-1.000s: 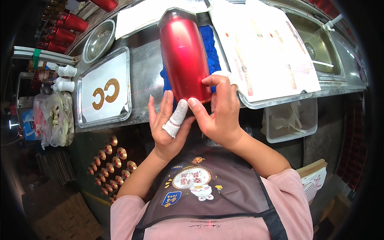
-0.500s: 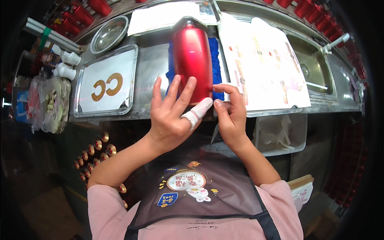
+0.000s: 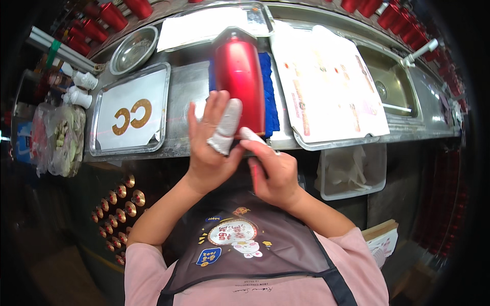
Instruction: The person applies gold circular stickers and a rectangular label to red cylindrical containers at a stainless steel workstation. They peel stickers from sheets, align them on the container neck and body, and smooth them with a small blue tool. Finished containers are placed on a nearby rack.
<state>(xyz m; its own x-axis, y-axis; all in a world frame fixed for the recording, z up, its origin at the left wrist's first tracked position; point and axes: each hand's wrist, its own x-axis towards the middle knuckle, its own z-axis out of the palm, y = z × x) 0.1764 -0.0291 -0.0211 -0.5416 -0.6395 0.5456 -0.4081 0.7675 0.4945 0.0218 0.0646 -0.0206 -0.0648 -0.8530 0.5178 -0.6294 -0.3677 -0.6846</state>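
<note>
Left hand (image 3: 213,150), flat, shifted leftward; right hand (image 3: 278,173), half-curled, grip indiscernible, now at near end of red vessel (image 3: 246,81), extending beyond both.

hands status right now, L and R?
Left hand: open, fingers extended, at the red vase's near end; contact unclear.
Right hand: fingers partly curled beside that end; whether it grips anything cannot be told.

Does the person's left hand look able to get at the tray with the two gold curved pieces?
Probably yes. The left hand is at the near left side of the red vessel, and only steel counter shows between it and the tray.
</note>
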